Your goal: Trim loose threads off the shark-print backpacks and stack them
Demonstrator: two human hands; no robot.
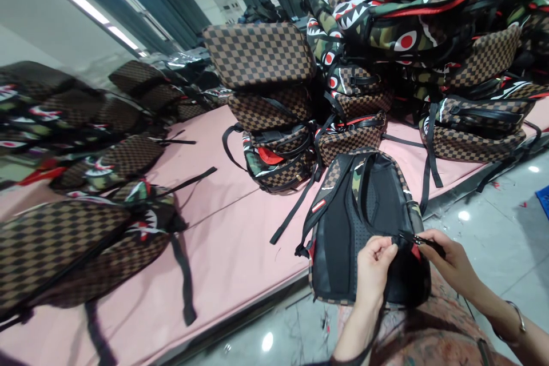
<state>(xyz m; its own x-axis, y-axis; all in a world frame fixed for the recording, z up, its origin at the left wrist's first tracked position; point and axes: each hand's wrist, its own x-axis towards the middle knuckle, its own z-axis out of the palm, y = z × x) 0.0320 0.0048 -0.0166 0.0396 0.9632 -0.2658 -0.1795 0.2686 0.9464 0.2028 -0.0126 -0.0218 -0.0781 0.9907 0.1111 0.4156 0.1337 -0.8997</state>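
Observation:
A backpack [334,263] with a black padded back panel and brown checkered edges leans upright at the table's edge, its shoulder straps facing me. My left hand [375,266] is closed in a pinch on a black shoulder strap [364,206], near the strap's lower end. Close beside it, my right hand [446,254] is wrapped round black thread snips [422,240]. The tips of the snips point left and meet the strap beside my left fingertips. My fingers partly hide the strap there. A bit of red shows on the bag's side behind the snips.
Checkered backpacks [261,54] stand stacked on the pink-covered table [240,240]. A taller pile of camouflage shark-face backpacks [403,28] rises at the back right. More checkered bags [55,246] lie at left with straps trailing. Thread scraps lie on the shiny floor [493,229].

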